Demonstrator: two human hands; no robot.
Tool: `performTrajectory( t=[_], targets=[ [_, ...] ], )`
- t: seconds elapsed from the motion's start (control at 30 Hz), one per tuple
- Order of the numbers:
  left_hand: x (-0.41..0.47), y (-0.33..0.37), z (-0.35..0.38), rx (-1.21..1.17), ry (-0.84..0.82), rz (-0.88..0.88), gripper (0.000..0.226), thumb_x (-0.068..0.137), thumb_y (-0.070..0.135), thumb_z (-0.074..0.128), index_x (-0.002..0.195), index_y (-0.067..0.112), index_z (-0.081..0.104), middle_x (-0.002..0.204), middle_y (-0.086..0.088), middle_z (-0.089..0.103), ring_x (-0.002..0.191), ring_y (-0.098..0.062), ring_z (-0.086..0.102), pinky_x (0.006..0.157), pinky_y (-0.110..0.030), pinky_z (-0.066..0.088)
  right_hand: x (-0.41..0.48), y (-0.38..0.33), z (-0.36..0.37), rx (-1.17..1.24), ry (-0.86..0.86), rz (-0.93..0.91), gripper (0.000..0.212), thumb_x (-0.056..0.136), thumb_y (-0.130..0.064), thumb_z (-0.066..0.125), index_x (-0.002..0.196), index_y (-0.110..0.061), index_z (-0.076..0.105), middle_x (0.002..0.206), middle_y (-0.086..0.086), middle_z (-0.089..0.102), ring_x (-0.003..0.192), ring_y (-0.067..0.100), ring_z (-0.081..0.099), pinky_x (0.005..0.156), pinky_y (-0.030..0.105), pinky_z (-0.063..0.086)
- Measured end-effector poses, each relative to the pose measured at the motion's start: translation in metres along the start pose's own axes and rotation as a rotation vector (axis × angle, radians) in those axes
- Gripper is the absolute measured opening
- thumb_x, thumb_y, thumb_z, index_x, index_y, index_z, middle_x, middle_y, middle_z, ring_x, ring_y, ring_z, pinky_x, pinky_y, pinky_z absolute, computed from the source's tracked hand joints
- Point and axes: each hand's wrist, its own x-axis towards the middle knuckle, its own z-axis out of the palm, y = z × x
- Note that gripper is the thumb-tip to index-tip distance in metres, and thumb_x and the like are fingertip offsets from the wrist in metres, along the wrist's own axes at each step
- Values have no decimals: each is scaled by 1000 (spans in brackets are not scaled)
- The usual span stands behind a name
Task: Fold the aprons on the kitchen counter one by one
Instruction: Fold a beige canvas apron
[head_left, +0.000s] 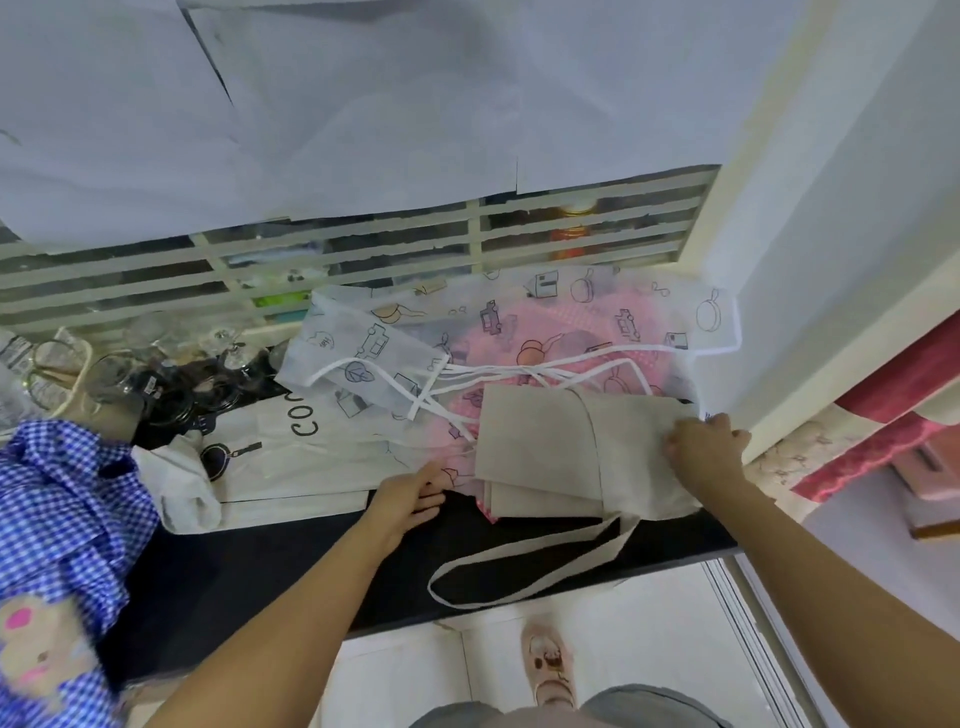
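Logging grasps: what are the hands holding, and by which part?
Right hand grips the folded beige apron at its right edge. Left hand lies by its lower-left corner; a hold there cannot be told.

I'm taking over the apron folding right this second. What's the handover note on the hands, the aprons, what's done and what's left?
Left hand: open, fingers fairly straight, resting at the fabric edge just left of the beige apron.
Right hand: grips the beige apron's right edge.
Done: the beige apron is folded into a rectangle and lies on the sheer printed apron.
Left: its strap hangs in a loop over the front of the counter. The sheer one, the white lettered apron and the crumpled blue checked apron look unfolded.
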Motion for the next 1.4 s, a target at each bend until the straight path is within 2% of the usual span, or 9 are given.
performTrajectory(
  t=[0.1, 0.23, 0.37, 0.57, 0.77, 0.93, 1.07, 1.27, 1.4],
  targets=[
    [6, 7, 12, -383, 45, -115, 32, 87, 27, 69, 104, 5, 54, 106, -12, 55, 108, -24, 53, 99, -35, 46, -6, -18, 0, 70, 177, 28, 28, 85, -9, 53, 109, -16, 65, 123, 7, 54, 114, 30, 43, 93, 39, 33],
    [15, 15, 23, -517, 98, -176, 38, 82, 24, 75, 111, 12, 54, 118, -12, 51, 118, -23, 50, 97, -33, 45, -26, -53, 6, 335, 78, -497, 49, 87, -27, 64, 134, -22, 48, 145, 5, 39, 133, 25, 35, 108, 38, 29],
    [20, 18, 27, -521, 284, -133, 39, 80, 25, 76, 108, 3, 59, 88, -7, 59, 73, -17, 56, 65, -27, 50, -45, -86, 36, 186, -66, -695, 68, 84, -29, 69, 143, -25, 35, 156, 4, 19, 143, 29, 18, 116, 44, 24],
    [13, 11, 32, -445, 302, -156, 16, 82, 20, 70, 86, 8, 59, 66, -5, 54, 52, -12, 40, 39, -20, 32, -42, -90, 59, 196, 158, -695, 41, 53, -20, 92, 83, -22, 65, 115, 8, 62, 100, 27, 64, 80, 35, 57],
    [12, 14, 47, -461, 83, -173, 16, 82, 16, 74, 90, 7, 64, 92, -11, 63, 82, -18, 61, 85, -27, 51, -43, -77, 61, 437, 181, -779, 22, 71, -8, 81, 75, -18, 62, 118, 9, 63, 113, 33, 58, 88, 37, 50],
    [14, 23, 48, -514, 127, -142, 15, 88, 8, 63, 73, 8, 62, 77, -5, 59, 71, -15, 56, 70, -23, 48, -46, -62, 63, 392, 37, -774, 10, 79, -19, 75, 84, -19, 66, 136, 6, 53, 134, 33, 40, 106, 47, 40],
    [16, 38, 52, -620, 179, 2, 17, 97, 8, 46, 83, 7, 56, 74, -8, 66, 69, -19, 59, 72, -31, 49, -48, -67, 56, 381, -131, -723, 21, 88, -36, 63, 103, -22, 65, 153, -5, 29, 146, 18, 11, 114, 24, 7],
    [-7, 55, 85, 338, 303, 815, 22, 100, 15, 43, 83, 7, 55, 85, -4, 47, 75, -16, 44, 67, -24, 33, -42, -78, 19, 702, -293, -465, 25, 87, -40, 65, 105, -22, 63, 121, -5, 55, 115, 14, 50, 103, 27, 37],
    [-5, 50, 100, 993, 21, 1010, 20, 101, 14, 40, 103, 9, 60, 102, -7, 61, 89, -21, 58, 81, -30, 44, -43, -82, -9, 680, 234, -476, 19, 83, -24, 72, 92, -15, 60, 90, -6, 53, 76, 11, 50, 73, 32, 51]
  ],
)
